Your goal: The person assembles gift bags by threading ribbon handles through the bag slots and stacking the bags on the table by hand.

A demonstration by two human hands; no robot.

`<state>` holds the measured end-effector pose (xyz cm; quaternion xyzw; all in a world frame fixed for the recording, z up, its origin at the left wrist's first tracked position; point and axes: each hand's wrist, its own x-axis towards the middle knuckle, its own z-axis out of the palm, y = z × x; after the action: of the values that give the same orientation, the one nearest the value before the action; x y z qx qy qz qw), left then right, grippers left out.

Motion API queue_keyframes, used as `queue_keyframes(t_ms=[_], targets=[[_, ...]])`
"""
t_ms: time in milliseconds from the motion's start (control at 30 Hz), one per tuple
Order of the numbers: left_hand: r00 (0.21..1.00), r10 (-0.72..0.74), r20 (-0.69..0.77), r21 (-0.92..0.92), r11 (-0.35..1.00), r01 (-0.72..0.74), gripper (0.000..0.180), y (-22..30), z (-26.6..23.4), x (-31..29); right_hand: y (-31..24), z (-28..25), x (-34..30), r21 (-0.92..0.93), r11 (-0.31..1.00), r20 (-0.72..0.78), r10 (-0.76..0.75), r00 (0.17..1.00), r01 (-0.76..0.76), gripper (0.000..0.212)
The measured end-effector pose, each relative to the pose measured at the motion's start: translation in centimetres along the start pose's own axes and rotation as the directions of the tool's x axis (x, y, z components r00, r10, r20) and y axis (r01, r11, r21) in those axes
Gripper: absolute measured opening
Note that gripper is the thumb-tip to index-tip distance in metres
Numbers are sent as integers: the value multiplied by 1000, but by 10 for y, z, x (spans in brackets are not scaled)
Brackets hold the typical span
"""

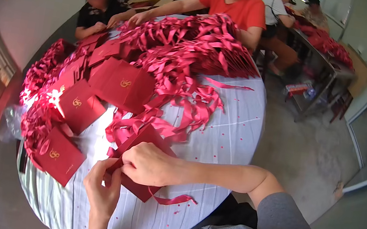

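Note:
In front of me on the white cloth lies a flat red paper bag or folder [140, 192], partly hidden beneath my hands. My left hand [101, 183] pinches at its left edge with thumb and forefinger. My right hand [148, 164] rests over the bag, fingers closed at the same edge, touching the left fingertips. What lies between the right fingers is hidden, perhaps ribbon. A loose red ribbon end [175, 200] trails to the right from under the bag. Beyond my hands spreads a tangle of red ribbon [184, 110].
Red folders with gold emblems [123, 84] lie at left on the round table [234, 132]. Behind is a large row of ribboned pieces [213, 51]. A person in red [240, 7] and one in black [101, 8] work across from me. A second table [332, 66] stands far right.

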<state>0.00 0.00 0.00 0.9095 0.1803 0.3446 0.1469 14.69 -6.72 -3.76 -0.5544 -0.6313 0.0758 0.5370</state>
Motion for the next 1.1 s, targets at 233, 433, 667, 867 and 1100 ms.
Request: queue_keyframes(t_ms=[233,433,667,867,1100], targets=[[994,-105,6,-152,983,105,20,43,68,-56,13,-27,-78,-28,990,101,137,985,-135,13],[996,-87,-24,-150,985,82,20,52,71,-58,11,-33,-93,-72,996,15,55,998,-54,17],[984,176,38,90,980,-179,39,66,46,-60,0,-44,-85,-576,760,-57,-407,912,302,19],[998,13,-60,-60,998,-17,19,55,66,-66,1,-59,-61,-443,813,288,-270,919,378,16],[992,38,-118,-55,997,-45,23,59,72,-66,-9,-83,-20,-141,966,649,-74,757,216,20]])
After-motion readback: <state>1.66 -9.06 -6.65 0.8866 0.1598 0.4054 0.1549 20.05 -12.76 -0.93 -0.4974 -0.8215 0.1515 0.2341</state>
